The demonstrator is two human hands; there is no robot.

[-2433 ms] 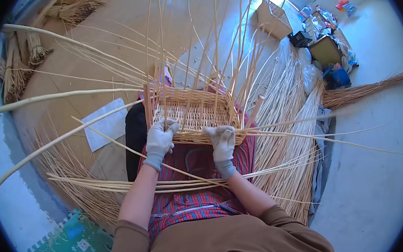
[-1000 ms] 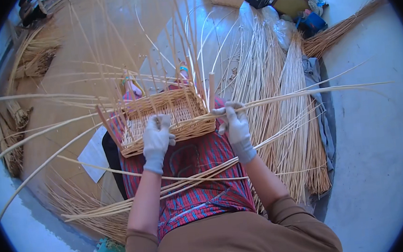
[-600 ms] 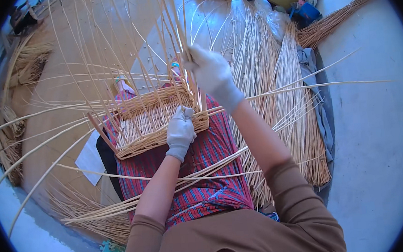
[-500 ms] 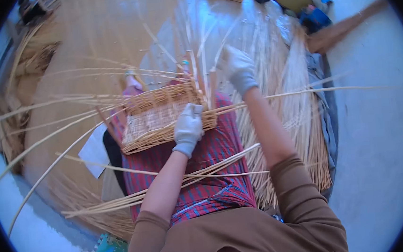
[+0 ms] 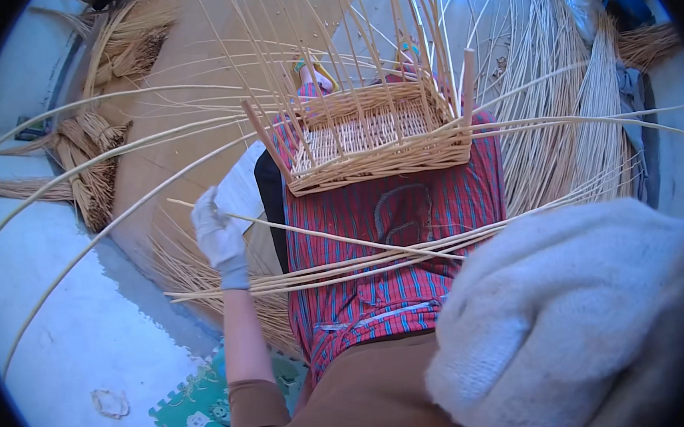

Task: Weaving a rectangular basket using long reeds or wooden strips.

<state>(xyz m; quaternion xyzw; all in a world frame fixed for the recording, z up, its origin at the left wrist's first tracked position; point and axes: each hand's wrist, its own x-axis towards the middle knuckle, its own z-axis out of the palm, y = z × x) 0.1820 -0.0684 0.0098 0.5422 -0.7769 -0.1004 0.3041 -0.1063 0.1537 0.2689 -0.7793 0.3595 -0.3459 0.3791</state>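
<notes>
A shallow rectangular wicker basket (image 5: 386, 158) rests across my lap on a red and blue striped cloth (image 5: 334, 214). Upright stakes rise from its rim, and long rods fan out from both sides. My left hand (image 5: 219, 235), in a pale glove, is to the left of the lap, its fingers closed on a wicker rod (image 5: 319, 233) near its left end. That rod slants over several loose rods (image 5: 283, 284) lying across my thighs. Large and close at lower right, my gloved right hand (image 5: 560, 325) is curled; whatever its fingers may hold is hidden.
A big spread of peeled rods (image 5: 559, 116) lies to the right. Tied bundles of darker rods (image 5: 93, 165) lie at left. A white sheet (image 5: 235, 182) sits beside my lap, and a green foam mat (image 5: 193, 414) is at lower left. Long rods reach far out left.
My left hand has left the basket and moved left to the loose rod. My right hand has come from beyond the basket up close. The view has shifted, placing the basket farther right and higher.
</notes>
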